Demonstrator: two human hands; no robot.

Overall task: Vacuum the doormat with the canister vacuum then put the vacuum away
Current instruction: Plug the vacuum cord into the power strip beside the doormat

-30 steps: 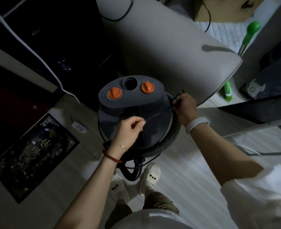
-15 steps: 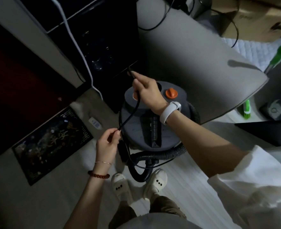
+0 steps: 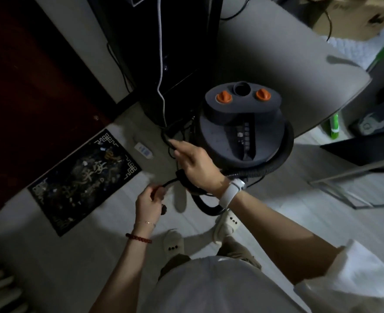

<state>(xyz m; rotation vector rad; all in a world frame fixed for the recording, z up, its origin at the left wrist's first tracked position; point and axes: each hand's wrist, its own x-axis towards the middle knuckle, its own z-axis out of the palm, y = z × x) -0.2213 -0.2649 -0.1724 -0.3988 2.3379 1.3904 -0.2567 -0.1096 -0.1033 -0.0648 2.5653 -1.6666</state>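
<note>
Nearest the camera, at lower centre of the frame, the left hand (image 3: 149, 203) had its fingers curled round a thin black power cord (image 3: 168, 183), pinching it near the knuckles; just above it, at centre, the right hand (image 3: 194, 164) reached out with thumb and forefinger closed on the same cord further along, the other fingers loosely bent. The cord looked light, limp and apt to tangle; it would probably handle best drawn through a loose fist and gathered in loops, not tugged. Beyond the hands, right of centre, stood the canister vacuum (image 3: 243, 129), dark grey with two orange knobs (image 3: 224, 97); it looked bulky and fairly heavy, best lifted by the moulded handle on its lid rather than by the ribbed hose (image 3: 274, 164), which curled round its base and would stretch and sag. To the left of centre the doormat (image 3: 82, 179) lay flat on the floor, well apart from the vacuum; it seemed thin and floppy. A white power strip (image 3: 143, 151) lay between mat and cord.
</note>
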